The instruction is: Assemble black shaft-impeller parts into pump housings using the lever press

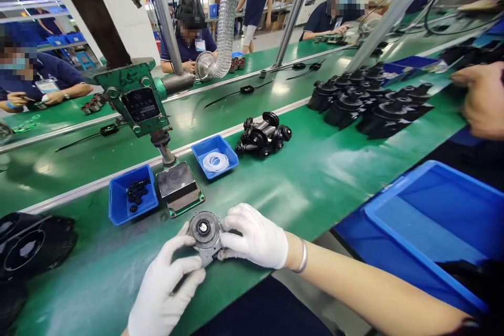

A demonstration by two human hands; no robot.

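1. Standing just beyond the hands, a green cast-metal press is pointing its steel ram down at a dark square metal block, which is blocking the way straight ahead.
2. Flanking that block, a blue plastic tray of small black parts is sitting on the left, and a blue plastic tray of thin white rings on the right.
3. A heap of black wheel-ended metal shafts is lying further right; beyond it, rows of black conical housings are standing.
4. The gloved left hand is holding a grey round metal part by its left edge, fingers partly bent.
5. The gloved right hand is pinching the opposite edge, fingers curled; the part is sitting between both hands, just in front of the block.
6. Below them, a glossy green bench top is reflecting light, with a large blue plastic bin resting beside it at the right.
7. Across the room, several people in dark shirts are working near a silver ribbed duct.
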